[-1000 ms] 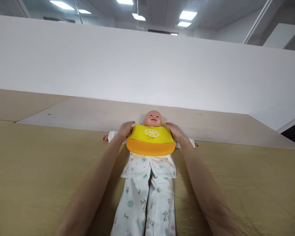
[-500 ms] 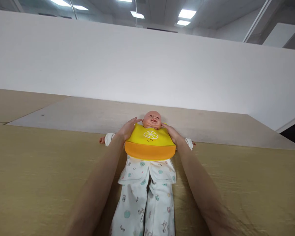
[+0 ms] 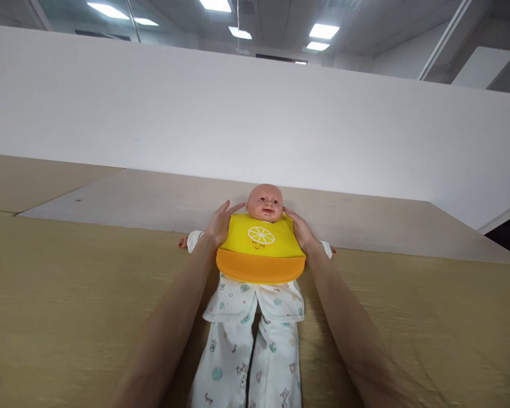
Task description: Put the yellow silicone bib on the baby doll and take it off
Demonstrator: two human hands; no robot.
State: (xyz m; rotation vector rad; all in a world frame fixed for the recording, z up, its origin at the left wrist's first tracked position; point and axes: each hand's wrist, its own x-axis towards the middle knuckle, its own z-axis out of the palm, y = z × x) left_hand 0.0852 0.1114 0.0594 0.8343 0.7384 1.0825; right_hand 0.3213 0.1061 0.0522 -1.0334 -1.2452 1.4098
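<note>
A baby doll [image 3: 265, 198] lies on its back, its head at the far end and its arms out to the sides. Over its chest lies a yellow bib [image 3: 242, 233] with a white citrus slice, a smiling face and an orange catch pocket [image 3: 260, 266] along the bottom. My left hand [image 3: 221, 224] rests at the bib's left edge, fingers stretched towards the doll's head. On the other side, my right hand [image 3: 300, 229] lies along the bib's right edge, fingertips beside the head and neck. Whatever is behind the neck is hidden.
White printed pyjamas [image 3: 238, 345] cover the doll's body and legs. Under it is a yellowish-tan surface [image 3: 89, 306], with a paler grey strip [image 3: 161, 198] behind. A white wall [image 3: 255, 119] closes off the far side, with glass above it.
The doll's head has lifted a little and tilted forward, showing more above the bib. Both hands keep to the bib's sides, and the bib's lower edge sits slightly lower in view.
</note>
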